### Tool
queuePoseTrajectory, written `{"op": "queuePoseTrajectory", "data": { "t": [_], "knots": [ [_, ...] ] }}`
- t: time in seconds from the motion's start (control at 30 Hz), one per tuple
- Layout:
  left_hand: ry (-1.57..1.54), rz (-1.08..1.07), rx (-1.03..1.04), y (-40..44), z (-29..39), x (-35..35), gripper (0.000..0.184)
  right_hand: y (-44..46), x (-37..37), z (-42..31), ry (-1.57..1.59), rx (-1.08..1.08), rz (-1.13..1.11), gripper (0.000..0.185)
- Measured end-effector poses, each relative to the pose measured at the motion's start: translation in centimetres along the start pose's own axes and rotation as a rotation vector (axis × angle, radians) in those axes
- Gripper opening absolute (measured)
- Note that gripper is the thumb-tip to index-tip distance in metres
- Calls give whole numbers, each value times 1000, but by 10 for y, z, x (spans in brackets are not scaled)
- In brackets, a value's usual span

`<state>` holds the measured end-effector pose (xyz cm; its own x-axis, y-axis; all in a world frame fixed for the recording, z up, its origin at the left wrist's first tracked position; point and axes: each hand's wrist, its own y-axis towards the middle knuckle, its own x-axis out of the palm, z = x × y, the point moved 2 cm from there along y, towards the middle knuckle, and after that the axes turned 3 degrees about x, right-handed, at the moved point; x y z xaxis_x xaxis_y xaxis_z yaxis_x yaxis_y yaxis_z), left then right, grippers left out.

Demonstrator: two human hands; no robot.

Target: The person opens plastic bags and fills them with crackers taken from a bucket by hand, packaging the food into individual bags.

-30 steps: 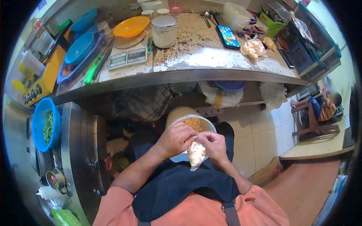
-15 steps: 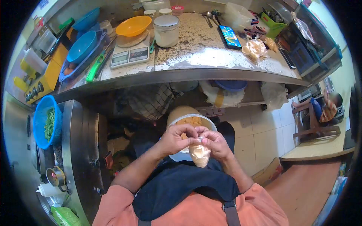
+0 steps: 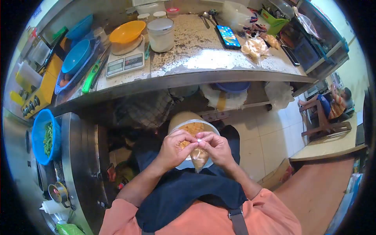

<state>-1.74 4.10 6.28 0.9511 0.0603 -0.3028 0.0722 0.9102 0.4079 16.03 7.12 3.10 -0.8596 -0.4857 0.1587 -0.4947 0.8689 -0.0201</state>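
Observation:
A small clear plastic bag (image 3: 199, 157) with pale contents hangs point down between my hands. My left hand (image 3: 176, 148) pinches its gathered top from the left, thumb and fingers pressed together. From the right, my right hand (image 3: 216, 148) grips the same top, the fingertips of both hands nearly touching. A bit of white shows at the pinch. Behind and below the hands is a round clear tub (image 3: 214, 128) holding orange-brown food (image 3: 192, 127); the hands partly hide it.
On the counter (image 3: 176, 64) are a scale (image 3: 125, 64) bearing an orange bowl (image 3: 127, 32), a white-filled jar (image 3: 161, 36), a phone (image 3: 228, 37) and a pile of small bags (image 3: 255, 48). A blue basket of greens (image 3: 46, 137) stands left. A person (image 3: 337, 102) sits far right.
My hands have stayed together at the bag's top, now pinching a tighter gather. The bag hangs slightly further left and looks narrower. The whole view has shifted slightly.

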Motion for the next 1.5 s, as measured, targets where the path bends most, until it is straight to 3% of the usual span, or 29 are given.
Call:
{"op": "queuePoseTrajectory", "data": {
  "t": [0.13,0.2,0.27,0.33,0.57,0.67,0.73,0.8,0.83,0.87,0.93,0.97,1.0,1.07,1.13,1.17,1.2,1.27,1.3,1.4,1.5],
  "knots": [
    [168,-73,142,3,5,4,13,-2,8,-3,78,56,57,13],
    [204,-118,197,4,6,6,14,-2,13,-3,40,142,66,17],
    [238,-164,247,2,7,7,16,-3,12,-3,-142,71,82,22],
    [273,-200,281,2,8,5,16,-1,8,-19,-573,-77,-116,29],
    [385,-189,319,6,22,-19,11,-7,10,-24,-493,-136,-247,31],
    [433,-173,410,12,32,-23,10,-9,10,-46,-561,-109,-319,28],
    [392,-151,329,14,31,-27,9,-2,-7,-60,-827,-92,-319,22],
    [355,-124,249,14,31,-34,9,12,-49,-77,-867,-244,34,18],
    [289,-13,171,11,31,-40,11,20,-74,-98,-956,-247,175,15],
    [223,104,95,8,31,-45,12,37,-110,-116,-1098,-454,244,15],
    [254,126,85,-2,21,-48,16,72,-165,-161,-1117,-517,537,16],
    [247,105,39,-7,14,-44,15,98,-195,-182,-1214,-503,633,18],
    [240,80,-10,-14,5,-41,15,117,-202,-211,-1499,-303,647,31],
    [288,1,-67,-29,-17,-34,21,164,-262,-216,-1697,-837,760,47],
    [516,8,-41,-44,-31,-30,32,169,-253,-219,-1525,-674,808,54],
    [588,-53,-131,-54,-41,-30,46,163,-239,-217,-1478,-748,772,50],
    [588,-61,-160,-65,-49,-28,46,150,-217,-203,-1472,-726,751,50],
    [509,66,-236,-84,-66,-23,55,119,-172,-163,-733,-317,397,41],
    [483,56,-254,-95,-77,-20,65,99,-152,-138,-732,-253,233,30],
    [333,6,-355,-117,-93,-6,71,55,-77,-58,-773,43,-174,27],
    [298,-55,-406,-132,-113,-2,78,31,-36,30,-952,291,-344,31]
  ]
}}
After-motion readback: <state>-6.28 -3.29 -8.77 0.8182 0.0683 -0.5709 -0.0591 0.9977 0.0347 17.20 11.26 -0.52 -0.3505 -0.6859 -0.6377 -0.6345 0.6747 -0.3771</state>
